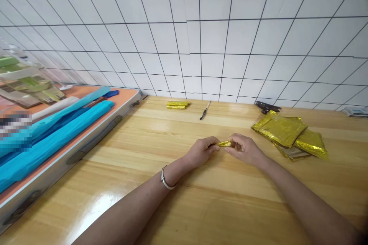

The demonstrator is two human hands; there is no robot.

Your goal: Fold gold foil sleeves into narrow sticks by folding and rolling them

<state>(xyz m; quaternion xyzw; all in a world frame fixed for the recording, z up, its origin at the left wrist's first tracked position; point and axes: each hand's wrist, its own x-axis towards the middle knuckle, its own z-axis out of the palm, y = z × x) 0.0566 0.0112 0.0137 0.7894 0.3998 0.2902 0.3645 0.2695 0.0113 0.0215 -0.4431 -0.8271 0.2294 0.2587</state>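
A small piece of gold foil paper (pixel 224 144), folded or rolled into a narrow strip, stretches between my two hands above the wooden table. My left hand (pixel 201 151) pinches its left end between thumb and fingers. At the other end, my right hand (pixel 244 148) is closed on the foil, with some fingertips hidden behind it. Beyond my hands lie gold foil rolls (pixel 177 105), side by side near the wall. To the right of my right hand is a loose pile of flat gold foil packets (pixel 281 128).
A pen (pixel 205 110) and a black clip-like object (pixel 268 107) lie toward the tiled wall (pixel 215 38). On the left, an orange-topped board (pixel 126 95) carries blue rolled material (pixel 71 134) and blurred green items (pixel 31 84). The wooden table (pixel 138 199) spreads around my arms.
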